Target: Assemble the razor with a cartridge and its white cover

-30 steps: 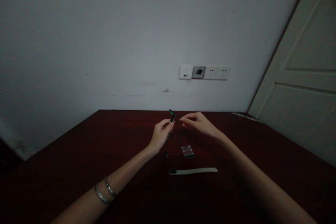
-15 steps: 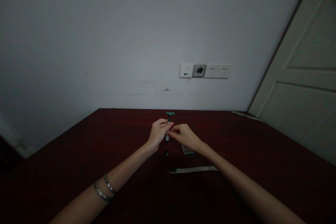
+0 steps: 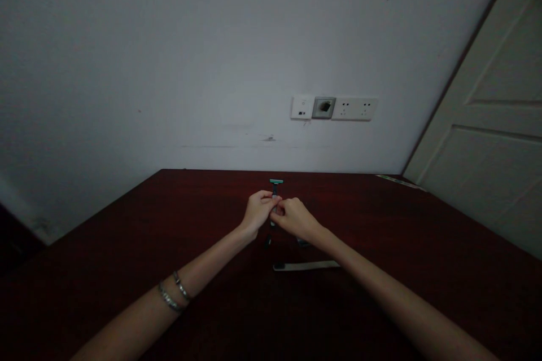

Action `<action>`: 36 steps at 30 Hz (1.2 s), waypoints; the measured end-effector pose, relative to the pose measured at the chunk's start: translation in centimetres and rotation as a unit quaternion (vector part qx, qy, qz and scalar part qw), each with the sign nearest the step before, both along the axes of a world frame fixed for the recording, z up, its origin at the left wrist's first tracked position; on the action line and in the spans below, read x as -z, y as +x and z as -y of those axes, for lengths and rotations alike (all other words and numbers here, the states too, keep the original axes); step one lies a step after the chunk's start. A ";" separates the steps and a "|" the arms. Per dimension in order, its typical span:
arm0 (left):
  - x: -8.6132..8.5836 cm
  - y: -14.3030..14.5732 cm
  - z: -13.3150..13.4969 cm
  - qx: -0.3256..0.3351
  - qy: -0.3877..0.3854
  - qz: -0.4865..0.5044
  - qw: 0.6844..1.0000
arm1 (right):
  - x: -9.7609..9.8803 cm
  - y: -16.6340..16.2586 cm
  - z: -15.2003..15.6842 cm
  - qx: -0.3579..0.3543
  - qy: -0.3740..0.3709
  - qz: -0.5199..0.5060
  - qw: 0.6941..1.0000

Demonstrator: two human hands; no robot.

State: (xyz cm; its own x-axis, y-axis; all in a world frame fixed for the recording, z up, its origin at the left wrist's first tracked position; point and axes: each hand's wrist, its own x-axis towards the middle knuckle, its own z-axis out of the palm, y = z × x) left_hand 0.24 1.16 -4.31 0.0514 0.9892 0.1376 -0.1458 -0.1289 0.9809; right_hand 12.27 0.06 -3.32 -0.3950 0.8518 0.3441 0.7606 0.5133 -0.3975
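Observation:
A razor [image 3: 276,181] with a green head and a pale handle is held upright in front of me, head at the top. My left hand [image 3: 257,210] pinches its handle just below the neck. My right hand [image 3: 298,217] has its thumb and fingertips closed on the lower handle, close beside the left fingertips. A small dark piece [image 3: 268,241] lies on the table below the handle. Under my right wrist shows part of a flat packet [image 3: 302,242], mostly hidden. Nearer to me lies a pale strip with a dark end [image 3: 307,266], its right end behind my right forearm.
The dark red table [image 3: 203,197] meets a pale wall at its far edge. Several sockets [image 3: 334,108] are set in that wall. At the back right a thin patterned strip [image 3: 400,182] lies along the table edge, by a white panelled door [image 3: 486,135].
My right hand has moved slightly left and closer onto the razor handle, and my right arm now covers more of the packet and strip. The view has shifted slightly.

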 end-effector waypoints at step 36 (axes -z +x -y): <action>2.1 -6.5 1.0 0.074 0.325 -0.448 0.829 | 2.1 1.2 0.5 -0.030 -0.286 0.112 0.951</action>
